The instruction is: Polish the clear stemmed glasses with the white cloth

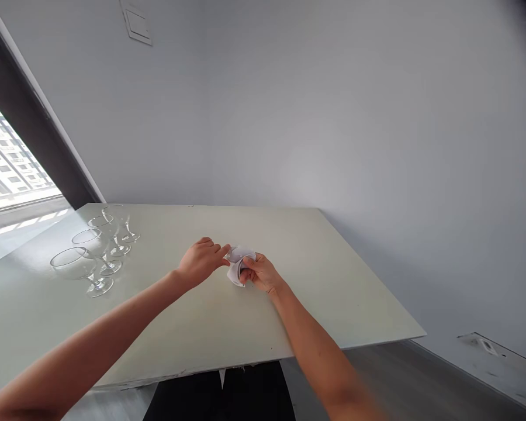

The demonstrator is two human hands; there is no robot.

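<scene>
**A:** State what stands at the left.
**B:** Four glasses (100, 286), upright, mouths up, long axes vertical; they form a row running away from the person, on the window side of the table (333, 286); I judge them set aside there so that the forearms do not knock them.

**A:** And the left hand (204, 261)?
**B:** Palm side down, at the left edge of the cloth (235, 275); thumb and forefinger reach that edge, slightly parted; whether they pinch it or only touch it, I cannot tell.

**A:** Location and lie of the cloth?
**B:** Between the two hands, over the middle of the table; white, folded on itself; the upper fold runs across from hand to hand, the lower flap points down towards the near edge; bunched so, it has no clear long axis; small glints show at the upper fold, their source too small to tell.

**A:** The right hand (262, 273)?
**B:** Closed on the cloth's right side, thumb above, fingers curled below; I judge this the firmer grip, steadying the cloth while the left works its far edge.
</scene>
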